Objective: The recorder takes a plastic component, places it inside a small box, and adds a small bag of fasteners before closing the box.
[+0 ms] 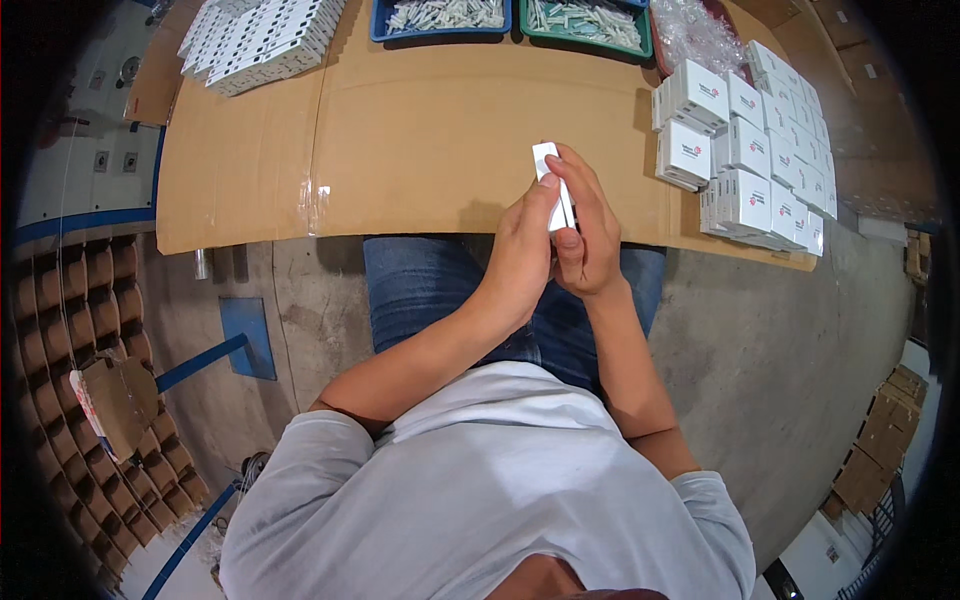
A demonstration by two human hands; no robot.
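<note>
Above the near edge of the table, a small white box is pressed between my two hands, with a narrow side showing. My left hand closes on it from the left, its thumb resting near the upper part. My right hand wraps the other side, fingers bent over the box and thumb low beside it. Much of the box is hidden by the fingers, so I cannot tell whether its flap is folded in.
White boxes are stacked at the table's right. Small white parts fill a blue tray and a green tray at the back, beside clear plastic bags. More white boxes stand back left. Cardboard covers the tabletop.
</note>
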